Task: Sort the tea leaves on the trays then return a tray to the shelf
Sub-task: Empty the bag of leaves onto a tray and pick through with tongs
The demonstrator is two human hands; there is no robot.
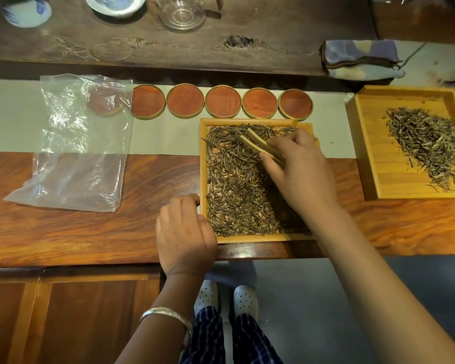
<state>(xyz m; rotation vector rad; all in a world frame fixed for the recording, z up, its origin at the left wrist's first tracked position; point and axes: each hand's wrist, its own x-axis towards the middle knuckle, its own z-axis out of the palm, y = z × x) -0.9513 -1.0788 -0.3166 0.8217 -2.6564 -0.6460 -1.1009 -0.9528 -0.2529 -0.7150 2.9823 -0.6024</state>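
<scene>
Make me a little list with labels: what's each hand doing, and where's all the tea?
left hand: grips the near-left edge of the middle tray
right hand: holds wooden tongs over the middle tray's tea leaves
second tray: to the right, with a pile of leaves
round wooden coasters: in a row behind the middle tray
plastic bag: lying flat on the left

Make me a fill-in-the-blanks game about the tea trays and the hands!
1. The right hand holds wooden ____ over the near tray.
2. The left hand grips that tray's ____ edge.
3. On the far tray, the tea leaves lie in a ____.
4. Behind the near tray stands a row of round wooden ____.

Missing words: tongs; left; pile; coasters
</scene>
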